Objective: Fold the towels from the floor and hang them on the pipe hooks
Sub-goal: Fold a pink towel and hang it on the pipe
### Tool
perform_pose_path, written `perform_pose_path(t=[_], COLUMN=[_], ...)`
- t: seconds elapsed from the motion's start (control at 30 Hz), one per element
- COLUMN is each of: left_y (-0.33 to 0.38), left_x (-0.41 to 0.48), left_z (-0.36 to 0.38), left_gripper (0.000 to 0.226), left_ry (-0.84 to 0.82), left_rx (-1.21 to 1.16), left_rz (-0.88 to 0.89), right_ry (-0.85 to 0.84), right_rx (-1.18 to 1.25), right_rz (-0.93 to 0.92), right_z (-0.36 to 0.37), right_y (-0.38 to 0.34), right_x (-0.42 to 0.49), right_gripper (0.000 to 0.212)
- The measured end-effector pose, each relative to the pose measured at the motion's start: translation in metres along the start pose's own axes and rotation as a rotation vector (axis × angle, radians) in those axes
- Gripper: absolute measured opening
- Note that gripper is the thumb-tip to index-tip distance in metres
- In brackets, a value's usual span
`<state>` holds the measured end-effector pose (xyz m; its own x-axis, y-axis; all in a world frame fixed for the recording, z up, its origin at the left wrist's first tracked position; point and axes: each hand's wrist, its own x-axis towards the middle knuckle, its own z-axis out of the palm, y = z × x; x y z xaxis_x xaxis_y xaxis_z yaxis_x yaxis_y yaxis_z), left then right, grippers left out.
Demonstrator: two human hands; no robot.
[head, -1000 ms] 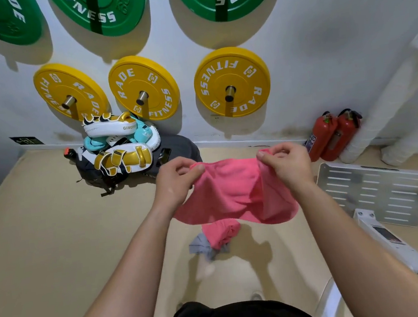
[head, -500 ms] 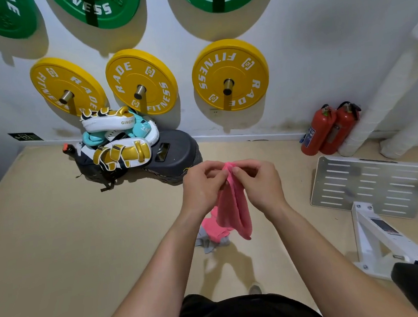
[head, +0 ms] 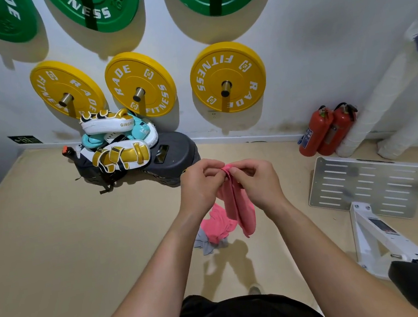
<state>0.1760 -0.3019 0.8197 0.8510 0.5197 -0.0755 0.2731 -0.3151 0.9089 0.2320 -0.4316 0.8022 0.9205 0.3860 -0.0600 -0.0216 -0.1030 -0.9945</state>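
Both hands' fingers [head: 216,174] pinch the folded pink towel's [head: 242,206] top edge; it hangs below.

Bright, even overhead light; soft shadows under wall plates [head: 227,76]; fisheye-bent edges.

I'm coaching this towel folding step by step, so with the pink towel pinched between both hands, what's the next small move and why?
Probably let one hand slide down to the hanging end and fold it up in half. The left hand and right hand pinch the pink towel together at its top, so it hangs as a long narrow strip. More towels wait on the floor.
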Motion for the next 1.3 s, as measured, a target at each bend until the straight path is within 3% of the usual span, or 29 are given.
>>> perform_pose_path(t=[0.33, 0.63, 0.93, 1.1, 1.3], left_y=[0.0, 0.0, 0.002, -0.005, -0.012], left_x=[-0.002, 0.005, 0.01, 0.011, 0.012], left_z=[-0.004, -0.009, -0.014, -0.011, -0.01], left_gripper=[0.009, 0.01, 0.006, 0.016, 0.008], left_ry=[0.029, 0.03, -0.108, -0.145, -0.181], left_rx=[0.119, 0.148, 0.049, 0.094, 0.078], left_rz=[0.162, 0.111, 0.124, 0.211, 0.145], right_ry=[0.005, -0.12, -0.177, -0.202, -0.224], right_rx=[-0.035, -0.024, -0.104, -0.131, -0.25], right_rz=[-0.001, -0.011, -0.036, -0.101, -0.149], right_z=[-0.002, -0.005, -0.019, -0.021, -0.024], right_y=[-0.001, -0.007, -0.007, -0.017, -0.037], right_x=[-0.001, -0.003, 0.008, 0.016, 0.028], right_gripper=[0.02, 0.019, 0.01, 0.012, 0.016])
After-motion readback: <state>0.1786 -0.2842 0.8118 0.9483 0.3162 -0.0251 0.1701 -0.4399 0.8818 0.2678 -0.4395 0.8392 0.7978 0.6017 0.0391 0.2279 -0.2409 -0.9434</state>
